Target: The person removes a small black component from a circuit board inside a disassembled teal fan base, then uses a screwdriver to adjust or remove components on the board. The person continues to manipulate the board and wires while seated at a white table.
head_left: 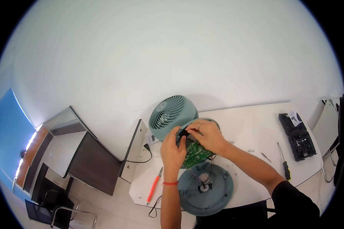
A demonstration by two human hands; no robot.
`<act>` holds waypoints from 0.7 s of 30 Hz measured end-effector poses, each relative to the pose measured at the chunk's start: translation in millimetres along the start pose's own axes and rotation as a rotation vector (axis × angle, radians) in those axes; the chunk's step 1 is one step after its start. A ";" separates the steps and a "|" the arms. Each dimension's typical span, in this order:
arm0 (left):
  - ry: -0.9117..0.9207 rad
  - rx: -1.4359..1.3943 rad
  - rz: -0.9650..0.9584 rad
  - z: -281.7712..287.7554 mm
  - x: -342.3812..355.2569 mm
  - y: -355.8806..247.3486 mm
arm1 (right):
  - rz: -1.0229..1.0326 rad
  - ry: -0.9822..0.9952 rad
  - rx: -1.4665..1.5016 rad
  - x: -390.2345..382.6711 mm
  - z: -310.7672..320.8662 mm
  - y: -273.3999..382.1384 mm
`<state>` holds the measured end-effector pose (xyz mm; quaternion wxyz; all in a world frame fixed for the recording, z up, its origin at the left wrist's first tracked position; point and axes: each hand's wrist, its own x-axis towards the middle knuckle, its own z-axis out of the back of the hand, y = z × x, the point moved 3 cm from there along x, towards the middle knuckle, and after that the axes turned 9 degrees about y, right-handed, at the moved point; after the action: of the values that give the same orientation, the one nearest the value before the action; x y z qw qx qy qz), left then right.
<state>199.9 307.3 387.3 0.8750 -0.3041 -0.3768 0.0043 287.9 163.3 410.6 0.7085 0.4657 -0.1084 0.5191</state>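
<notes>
A grey-green fan [174,114] lies on the table with its slatted grille facing up and left. At its lower edge, both my hands meet over a small black part [184,133] whose kind I cannot make out. My left hand [172,150] pinches it from the left, thumb raised. From the right, my right hand [209,137] bends over it with closed fingertips, which partly hide what they grip. Just below my fingers hangs a green circuit board [197,154], tilted, with wires. Nearer me lies the round grey-green fan base [223,191], its inside up, showing a motor [205,178].
A red-handled screwdriver [153,189] lies left of the base. A power plug [146,146] rests by the left panel. To the right are a black-and-yellow screwdriver [286,168], a small bit [266,157], and an opened black tool case [300,141]. A wall stands behind the white table [248,129].
</notes>
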 end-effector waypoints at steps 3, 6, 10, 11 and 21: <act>-0.012 -0.011 -0.009 -1.3 -0.9 1.0 | -0.018 -0.019 -0.041 -0.3 -3.8 0.9; -0.021 -0.007 -0.012 -1.5 -1.0 0.1 | 0.017 -0.038 -0.110 -0.3 -5.6 2.8; -0.042 0.001 -0.013 -2.3 -1.9 -0.5 | 0.120 -0.086 -0.197 0.1 -7.2 1.4; -0.039 0.000 -0.008 -1.8 -1.8 -1.2 | 0.145 -0.102 -0.213 0.0 -7.3 1.7; -0.012 -0.012 -0.001 -1.6 -1.4 -2.6 | 0.160 -0.183 -0.181 -1.2 -6.8 -12.1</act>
<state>199.4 304.0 386.9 0.8709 -0.3091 -0.3821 0.0035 295.2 167.5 399.5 0.6912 0.4351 -0.2557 0.5173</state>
